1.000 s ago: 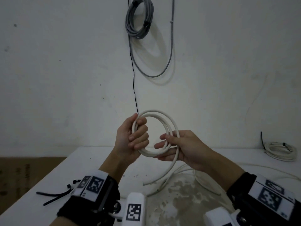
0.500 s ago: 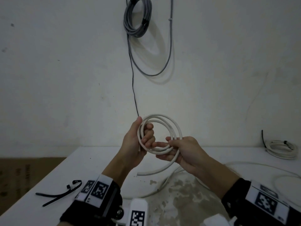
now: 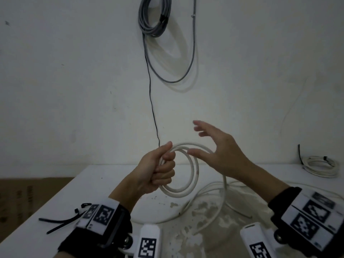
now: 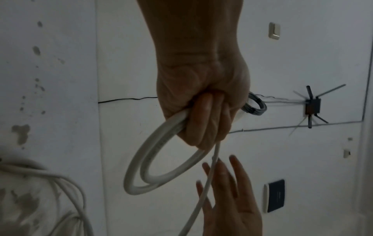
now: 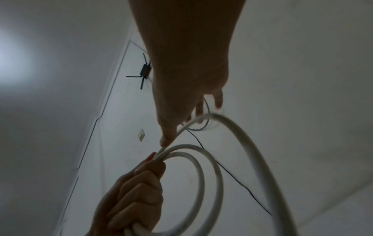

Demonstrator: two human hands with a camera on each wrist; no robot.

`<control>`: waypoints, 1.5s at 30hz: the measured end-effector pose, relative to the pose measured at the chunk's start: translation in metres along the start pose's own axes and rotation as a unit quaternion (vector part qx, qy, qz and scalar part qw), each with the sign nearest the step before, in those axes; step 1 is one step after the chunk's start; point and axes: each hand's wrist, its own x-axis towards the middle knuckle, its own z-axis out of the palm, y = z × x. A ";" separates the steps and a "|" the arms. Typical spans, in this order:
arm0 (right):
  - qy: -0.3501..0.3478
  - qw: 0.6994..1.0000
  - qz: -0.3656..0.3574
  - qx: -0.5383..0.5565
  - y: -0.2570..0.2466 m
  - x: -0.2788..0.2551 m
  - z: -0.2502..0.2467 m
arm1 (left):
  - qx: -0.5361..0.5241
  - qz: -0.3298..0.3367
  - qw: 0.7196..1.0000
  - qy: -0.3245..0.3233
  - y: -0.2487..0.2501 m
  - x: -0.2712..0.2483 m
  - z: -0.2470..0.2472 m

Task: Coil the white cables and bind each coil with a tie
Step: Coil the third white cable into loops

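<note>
My left hand grips one side of a small coil of white cable, held upright above the white table. In the left wrist view the coil hangs below the curled left fingers. My right hand hovers just right of the coil with fingers spread; its thumb lies by the top loop. The loose run of cable drops behind the right hand to the table. Black ties lie at the table's front left.
A bound white cable coil rests at the table's far right. Loose white cable loops over the stained middle of the table. A grey cable coil hangs on the wall. A cardboard box stands left of the table.
My right hand has let go of the coil's lower side and risen with fingers spread. The left hand keeps its grip and the coil has gained a loop.
</note>
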 end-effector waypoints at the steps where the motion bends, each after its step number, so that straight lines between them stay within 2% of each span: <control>1: -0.028 0.999 -0.022 0.019 -0.001 0.001 0.001 | 0.017 -0.014 1.000 -0.004 -0.002 0.001 0.001; 3: -0.055 0.997 -0.037 0.037 -0.002 0.002 0.005 | 0.029 -0.038 0.999 -0.019 -0.004 0.001 0.005; 7: -0.067 0.992 0.043 0.102 -0.004 0.004 0.006 | -0.046 -0.076 0.993 -0.083 -0.005 0.003 0.003; 11: -0.075 0.981 0.097 0.148 -0.002 0.005 0.007 | -0.177 -0.105 0.959 -0.196 -0.003 0.007 -0.004; 14: -0.077 0.977 0.116 0.160 -0.003 0.004 0.008 | -0.212 -0.105 0.942 -0.239 -0.003 0.008 -0.006; 16: -0.069 0.977 0.128 0.156 -0.003 0.005 0.009 | -0.199 -0.091 0.950 -0.224 -0.006 0.010 -0.008; 18: -0.056 0.978 0.133 0.149 -0.003 0.004 0.012 | -0.164 -0.056 0.969 -0.175 -0.010 0.011 -0.012; 20: -0.052 0.986 0.115 0.111 -0.003 0.002 0.019 | -0.178 -0.015 0.972 -0.153 -0.010 0.011 -0.010; 24: -0.018 0.996 0.083 0.040 -0.001 -0.006 0.037 | -0.168 0.046 0.983 -0.054 -0.013 0.011 0.002; 29: 0.049 0.998 0.031 -0.009 0.000 -0.010 0.046 | -0.182 0.057 0.980 -0.058 -0.023 0.010 0.006; 35: 0.109 0.990 0.090 -0.025 0.006 -0.005 0.048 | -0.148 0.088 0.984 0.035 -0.035 0.013 0.022; 39: 0.118 0.984 0.089 -0.095 0.005 -0.007 0.049 | -0.090 0.086 0.991 0.054 -0.031 0.015 0.025; 41: 0.096 0.991 0.078 -0.056 0.007 -0.005 0.044 | -0.077 0.086 0.992 0.044 -0.028 0.014 0.023; 43: 0.038 0.994 0.084 0.051 0.007 -0.004 0.035 | -0.110 0.089 0.990 0.023 -0.024 0.012 0.016; 45: -0.037 0.974 0.127 0.185 0.005 -0.007 0.025 | -0.145 0.102 0.984 -0.004 -0.020 0.009 0.006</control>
